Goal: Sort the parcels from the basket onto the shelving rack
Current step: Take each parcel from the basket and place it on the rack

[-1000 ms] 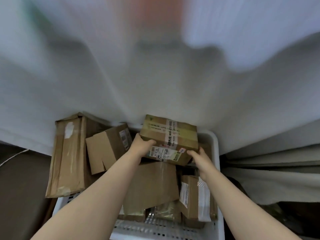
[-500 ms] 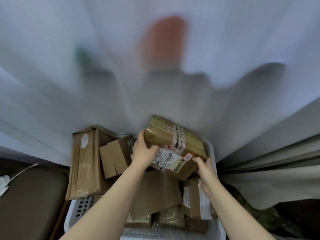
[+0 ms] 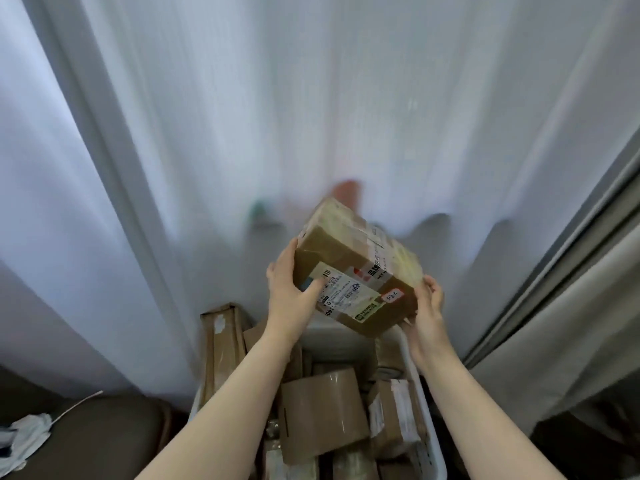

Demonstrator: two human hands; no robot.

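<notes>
One wide-angle camera rides on the person's head, facing forward and down, close above the basket [image 3: 429, 448] at 6 o'clock, with the curtain [image 3: 311, 98] filling 12 o'clock.

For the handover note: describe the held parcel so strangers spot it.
Before the white curtain, above the white basket, left hand and right hand hold one tilted box. Alone among the parcels, it is airborne, with a pink handwritten sticker.
</notes>
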